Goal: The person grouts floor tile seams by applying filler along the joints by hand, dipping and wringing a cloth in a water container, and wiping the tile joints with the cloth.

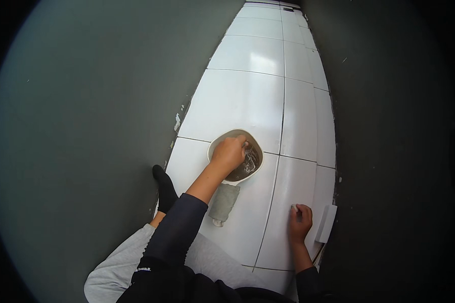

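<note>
A pale, rounded container (260,147) stands on white tiles and holds murky water (247,169). My left hand (228,153) reaches over its rim, fingers bent down at the water and closed; what they hold, if anything, is hidden. Just below the container lies a grey-green rolled cloth (224,202) with a whitish end. On the right, my right hand (300,223) is curled above the tiles, its fingertips pinched around a small whitish thing too small to name.
White tiles (247,101) run ahead in a narrow strip between dark grey walls (101,101). A white block-like object (326,223) leans near the right wall. My black-socked foot (164,187) is at the left edge.
</note>
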`<act>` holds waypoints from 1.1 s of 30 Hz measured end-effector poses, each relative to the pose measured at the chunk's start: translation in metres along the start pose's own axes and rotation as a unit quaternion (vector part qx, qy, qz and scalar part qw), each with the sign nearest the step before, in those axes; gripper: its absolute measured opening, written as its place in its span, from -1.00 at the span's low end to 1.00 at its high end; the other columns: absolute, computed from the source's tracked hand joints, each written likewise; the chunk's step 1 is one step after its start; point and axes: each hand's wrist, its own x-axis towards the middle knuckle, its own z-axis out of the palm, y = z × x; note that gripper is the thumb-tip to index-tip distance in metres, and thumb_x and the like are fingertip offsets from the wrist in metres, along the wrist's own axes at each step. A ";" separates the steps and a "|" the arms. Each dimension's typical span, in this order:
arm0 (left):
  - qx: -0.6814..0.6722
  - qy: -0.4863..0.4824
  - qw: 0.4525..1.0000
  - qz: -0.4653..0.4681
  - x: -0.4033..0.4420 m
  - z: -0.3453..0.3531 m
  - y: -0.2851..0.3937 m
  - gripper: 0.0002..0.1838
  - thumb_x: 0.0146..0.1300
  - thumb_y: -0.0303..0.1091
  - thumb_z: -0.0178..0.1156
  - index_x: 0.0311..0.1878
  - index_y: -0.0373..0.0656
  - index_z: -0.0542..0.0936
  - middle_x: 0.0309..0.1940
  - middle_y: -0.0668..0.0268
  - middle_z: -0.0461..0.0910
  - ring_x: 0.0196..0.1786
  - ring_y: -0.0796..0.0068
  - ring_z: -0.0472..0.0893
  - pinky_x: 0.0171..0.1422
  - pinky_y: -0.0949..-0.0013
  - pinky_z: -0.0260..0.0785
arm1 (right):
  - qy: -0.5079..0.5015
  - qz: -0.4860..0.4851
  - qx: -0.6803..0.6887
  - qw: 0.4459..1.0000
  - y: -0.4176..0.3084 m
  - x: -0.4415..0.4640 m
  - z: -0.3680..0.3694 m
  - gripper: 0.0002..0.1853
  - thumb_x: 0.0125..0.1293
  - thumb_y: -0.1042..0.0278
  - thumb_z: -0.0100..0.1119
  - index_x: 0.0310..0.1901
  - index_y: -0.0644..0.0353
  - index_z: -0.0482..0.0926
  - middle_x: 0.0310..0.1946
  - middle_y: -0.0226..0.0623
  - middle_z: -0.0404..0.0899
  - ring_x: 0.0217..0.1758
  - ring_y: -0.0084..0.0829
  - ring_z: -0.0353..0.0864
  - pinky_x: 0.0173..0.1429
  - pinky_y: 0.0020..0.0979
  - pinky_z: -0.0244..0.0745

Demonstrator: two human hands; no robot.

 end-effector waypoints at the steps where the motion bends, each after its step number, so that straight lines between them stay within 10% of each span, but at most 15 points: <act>1: 0.000 0.000 1.000 0.000 0.000 -0.001 0.002 -0.84 0.25 -0.31 0.14 -0.27 -0.20 0.57 -0.48 -0.01 0.59 -0.36 -0.07 0.58 -0.25 0.02 0.41 | 0.000 -0.002 0.000 1.000 0.001 0.000 0.000 -0.82 0.12 0.57 0.24 -0.20 0.29 0.55 -0.22 -0.18 0.52 -0.15 -0.26 0.54 -0.09 -0.36 0.51; 12: -0.013 0.004 1.000 -0.026 -0.002 -0.008 0.008 -0.42 0.33 0.09 0.00 -0.55 -0.24 0.61 -0.64 0.01 0.53 -0.50 -0.03 0.55 -0.35 0.04 0.38 | 0.000 0.005 0.003 1.000 -0.002 0.000 -0.001 -0.82 0.12 0.57 0.24 -0.21 0.29 0.55 -0.23 -0.18 0.52 -0.16 -0.27 0.54 -0.10 -0.37 0.52; 30: -0.002 0.084 0.996 -0.041 -0.011 0.005 -0.003 -0.51 0.34 -0.09 -0.05 -0.59 -0.21 0.62 -0.60 0.00 0.56 -0.51 -0.05 0.56 -0.36 0.00 0.40 | -0.001 -0.008 -0.019 1.000 -0.003 0.001 -0.001 -0.84 0.13 0.55 0.25 -0.23 0.30 0.55 -0.25 -0.19 0.54 -0.15 -0.24 0.53 -0.09 -0.34 0.52; 33: -0.043 0.085 0.995 -0.013 -0.012 -0.005 0.011 -0.67 0.32 -0.15 0.00 -0.34 -0.22 0.58 -0.44 0.04 0.58 -0.34 0.01 0.56 -0.25 0.06 0.39 | -0.002 -0.012 -0.019 1.000 -0.005 0.002 -0.002 -0.84 0.13 0.54 0.25 -0.23 0.30 0.55 -0.25 -0.18 0.54 -0.14 -0.23 0.53 -0.09 -0.35 0.52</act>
